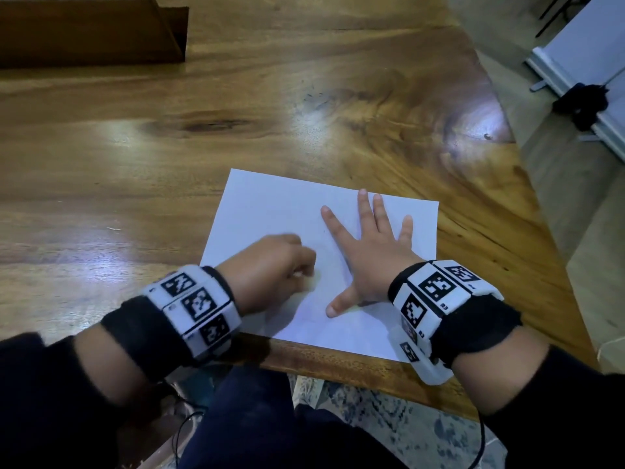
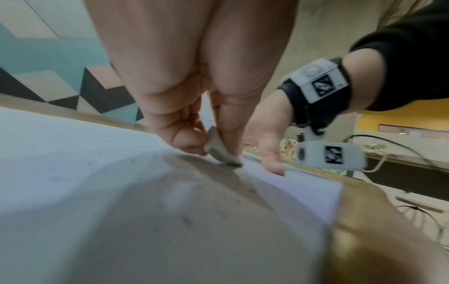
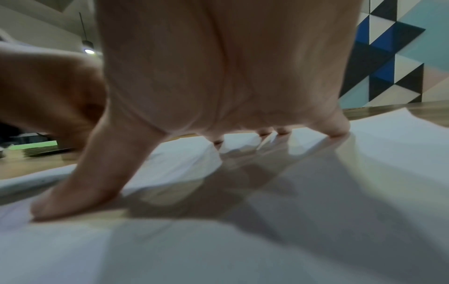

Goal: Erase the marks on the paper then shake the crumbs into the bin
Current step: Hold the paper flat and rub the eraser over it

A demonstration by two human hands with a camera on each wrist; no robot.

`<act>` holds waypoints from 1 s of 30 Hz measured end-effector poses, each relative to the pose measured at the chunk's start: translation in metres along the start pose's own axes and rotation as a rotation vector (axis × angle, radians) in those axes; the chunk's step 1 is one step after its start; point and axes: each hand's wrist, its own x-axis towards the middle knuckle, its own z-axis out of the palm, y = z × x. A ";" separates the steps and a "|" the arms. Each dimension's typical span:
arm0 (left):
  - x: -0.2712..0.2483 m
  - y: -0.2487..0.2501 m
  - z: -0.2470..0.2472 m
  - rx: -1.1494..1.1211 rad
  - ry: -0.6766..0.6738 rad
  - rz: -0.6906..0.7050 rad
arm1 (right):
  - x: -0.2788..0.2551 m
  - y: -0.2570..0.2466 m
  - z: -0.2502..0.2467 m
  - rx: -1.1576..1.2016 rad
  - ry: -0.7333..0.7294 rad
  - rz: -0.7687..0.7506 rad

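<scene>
Pinched between thumb and curled fingers, a pale grey eraser (image 2: pixel 219 151) sits in the grip of the left hand (image 1: pixel 274 265), its lower edge pressed against the paper (image 1: pixel 270 211). In the head view this hand is a loose fist at the lower centre of the frame, over the near left part of the sheet, and it is blurred there. The right hand (image 1: pixel 372 252) lies flat on the paper just to the right of it, fingers straight and spread, thumb (image 3: pixel 80 182) splayed toward the near edge; its grip holds nothing and only presses the sheet down. The right wrist view shows the fingertips and thumb touching the paper with the palm arched above it.

White paper lies on the wooden worktop (image 1: pixel 203 130) in the lower centre of the head view, close to the near edge, turned slightly askew. Faint specks show on the sheet in the left wrist view; they are too blurred to tell marks from crumbs. A brown cardboard box (image 1: pixel 91 32) stands at the upper left of the head view, well apart from the paper. Both wrists carry white bands with black square markers.
</scene>
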 end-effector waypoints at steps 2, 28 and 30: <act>0.005 0.000 0.001 0.019 0.020 -0.002 | 0.000 -0.001 0.000 0.002 -0.007 0.001; -0.015 0.008 0.008 0.011 -0.138 0.114 | 0.000 0.001 0.000 0.004 0.001 -0.002; -0.023 0.014 0.011 -0.005 -0.247 0.119 | 0.000 0.001 0.000 0.001 0.002 0.001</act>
